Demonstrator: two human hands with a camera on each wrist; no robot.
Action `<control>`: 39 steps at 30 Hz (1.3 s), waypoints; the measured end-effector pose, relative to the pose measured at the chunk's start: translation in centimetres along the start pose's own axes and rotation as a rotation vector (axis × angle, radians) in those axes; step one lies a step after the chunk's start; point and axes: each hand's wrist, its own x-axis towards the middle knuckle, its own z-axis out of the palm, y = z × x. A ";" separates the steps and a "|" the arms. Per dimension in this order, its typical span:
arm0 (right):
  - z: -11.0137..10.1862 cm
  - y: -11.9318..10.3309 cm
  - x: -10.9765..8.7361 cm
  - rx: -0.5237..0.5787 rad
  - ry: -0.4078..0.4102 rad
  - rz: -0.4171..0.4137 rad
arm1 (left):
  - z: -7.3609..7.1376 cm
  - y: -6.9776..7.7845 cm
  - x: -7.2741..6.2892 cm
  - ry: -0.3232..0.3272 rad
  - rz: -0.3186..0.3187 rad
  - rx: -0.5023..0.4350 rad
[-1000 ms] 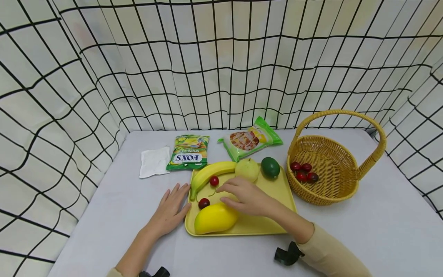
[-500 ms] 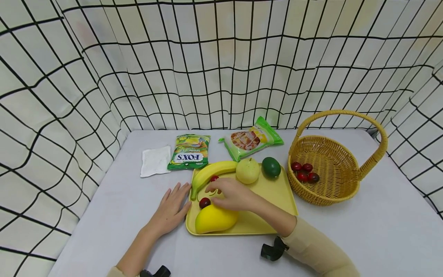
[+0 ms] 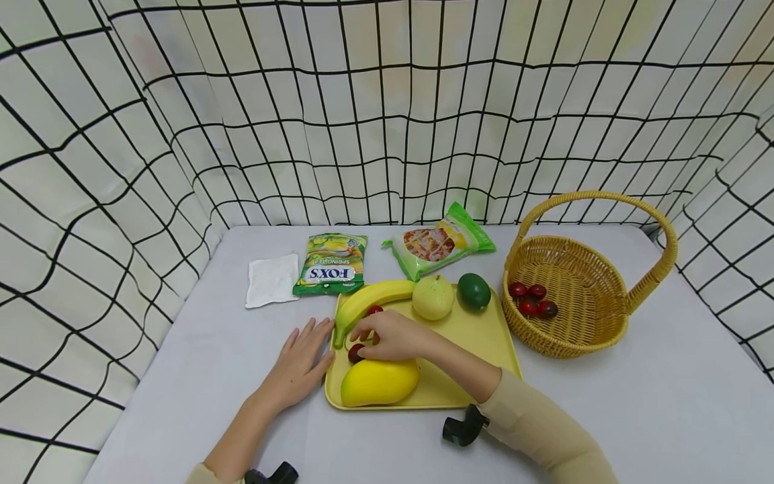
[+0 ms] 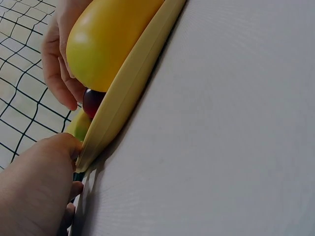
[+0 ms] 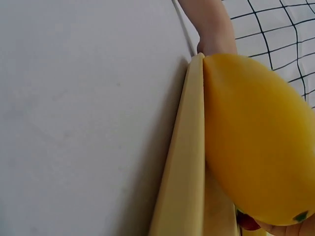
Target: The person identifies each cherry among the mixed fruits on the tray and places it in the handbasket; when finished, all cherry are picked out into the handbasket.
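My right hand (image 3: 393, 336) reaches over a yellow tray (image 3: 484, 349), thumb and fingers curved around a dark red cherry (image 3: 354, 354) with the thumb close against it. In the left wrist view the right fingertips hang beside the cherry (image 4: 92, 102), seemingly apart from it. A second cherry (image 3: 375, 310) lies partly hidden behind that hand, against a banana (image 3: 369, 300). Below the right hand lies a yellow mango (image 3: 379, 383), which fills much of the right wrist view. My left hand (image 3: 299, 366) lies flat with spread fingers at the tray's left edge, its thumb touching the rim.
A round pale-green fruit (image 3: 433, 298) and a dark green fruit (image 3: 474, 291) sit at the tray's back. Right of it stands a handled wicker basket (image 3: 568, 346) with several cherries (image 3: 528, 308). Behind are a Fox's packet (image 3: 332, 264), a green snack bag (image 3: 438, 243) and a white square (image 3: 272, 280).
My right hand has moved left and slightly down across the tray to the nearer cherry, partly covering the farther one. The left hand has stayed in place.
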 end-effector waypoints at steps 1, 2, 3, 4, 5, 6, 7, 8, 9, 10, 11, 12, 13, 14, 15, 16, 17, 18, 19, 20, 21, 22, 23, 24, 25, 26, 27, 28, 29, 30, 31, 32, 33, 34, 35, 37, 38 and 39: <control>0.1 0.1 0.2 -0.004 -0.010 -0.002 | 0.0 0.0 0.0 -0.001 0.000 0.002; 0.1 0.2 0.3 -0.006 -0.019 -0.002 | 0.0 0.0 0.0 -0.001 0.000 0.003; 0.2 0.3 0.5 -0.007 -0.028 -0.003 | 0.0 0.0 0.0 0.000 -0.001 0.004; 0.2 0.4 0.6 -0.006 -0.036 0.001 | 0.1 0.0 0.0 0.001 0.000 0.006; 0.2 0.4 0.7 -0.007 -0.043 0.005 | 0.1 0.0 0.0 0.002 0.000 0.006; 0.3 0.5 0.8 -0.005 -0.050 0.011 | 0.0 0.0 0.0 0.002 0.001 0.006; 0.4 0.5 0.9 -0.001 -0.055 0.015 | 0.0 0.0 0.0 0.000 0.001 0.005; 0.4 0.5 1.0 0.004 -0.059 0.020 | 0.0 0.0 0.0 -0.001 0.000 0.005; 0.5 0.5 1.1 0.007 -0.062 0.022 | 0.0 0.0 0.0 -0.003 -0.001 0.006; 0.5 0.6 1.2 0.010 -0.063 0.025 | 0.0 0.0 0.0 -0.004 -0.001 0.010; 0.5 0.6 1.2 0.011 -0.063 0.026 | 0.0 -0.1 0.0 -0.006 -0.002 0.014; 0.5 0.6 1.3 0.013 -0.062 0.028 | 0.0 -0.1 0.0 -0.006 -0.004 0.016; 0.6 0.7 1.3 0.018 -0.061 0.028 | 0.0 -0.1 0.0 -0.007 -0.006 0.022; 0.6 0.7 1.4 0.020 -0.058 0.025 | -0.1 -0.2 0.0 -0.007 -0.008 0.025; 0.6 0.8 1.4 0.024 -0.055 0.021 | -0.1 -0.2 0.0 -0.008 -0.010 0.028; 0.7 0.9 1.5 0.026 -0.052 0.016 | -0.2 -0.2 -0.1 -0.008 -0.012 0.028; 0.7 1.0 1.5 0.026 -0.048 0.008 | -0.2 -0.2 -0.1 -0.007 -0.013 0.027; 0.8 1.0 1.5 0.030 -0.045 0.004 | -0.2 -0.2 -0.1 -0.007 -0.013 0.027; 0.8 1.1 1.4 0.035 -0.045 -0.002 | -0.2 -0.2 0.0 -0.008 -0.013 0.027; 0.8 1.2 1.4 0.037 -0.045 -0.006 | -0.2 -0.2 0.0 -0.007 -0.012 0.023; 0.8 1.3 1.3 0.042 -0.048 -0.008 | -0.1 -0.2 0.0 -0.008 -0.010 0.022; 0.8 1.3 1.3 0.044 -0.051 -0.010 | 0.0 -0.2 0.1 -0.008 -0.008 0.020; 0.8 1.4 1.2 0.048 -0.054 -0.011 | 0.1 -0.2 0.1 -0.010 -0.006 0.020; 0.8 1.5 1.2 0.052 -0.057 -0.011 | 0.1 -0.2 0.2 -0.011 -0.005 0.020; 0.8 1.5 1.1 0.054 -0.060 -0.013 | 0.2 -0.2 0.2 -0.011 -0.004 0.020; 0.8 1.5 1.1 0.052 -0.059 -0.015 | 0.2 -0.2 0.2 -0.011 -0.003 0.020; 0.8 1.5 1.1 0.049 -0.056 -0.017 | 0.2 -0.1 0.2 -0.011 -0.002 0.022; 0.8 1.5 1.1 0.045 -0.050 -0.019 | 0.2 -0.1 0.2 -0.010 -0.002 0.022; 0.8 1.5 1.1 0.042 -0.043 -0.023 | 0.2 -0.1 0.2 -0.008 0.000 0.023; 0.8 1.5 1.1 0.041 -0.037 -0.023 | 0.1 -0.1 0.2 -0.007 0.001 0.023; 0.8 1.5 1.1 0.041 -0.032 -0.023 | 0.1 0.0 0.2 -0.007 0.002 0.023; 0.8 1.5 1.2 0.040 -0.027 -0.023 | 0.0 0.0 0.2 -0.007 0.002 0.023; 0.8 1.5 1.2 0.043 -0.024 -0.022 | 0.0 0.0 0.2 -0.008 0.003 0.024; 0.8 1.5 1.2 0.047 -0.023 -0.022 | 0.0 0.0 0.2 -0.008 0.003 0.025; 0.8 1.5 1.2 0.051 -0.024 -0.022 | 0.0 0.0 0.2 -0.009 0.003 0.026; 0.8 1.5 1.2 0.057 -0.026 -0.020 | 0.0 0.0 0.2 -0.010 0.000 0.026; 0.8 1.5 1.1 0.060 -0.024 -0.022 | 0.0 0.0 0.2 -0.011 -0.001 0.026; 0.8 1.4 1.1 0.062 -0.020 -0.024 | 0.0 0.0 0.2 -0.012 -0.001 0.025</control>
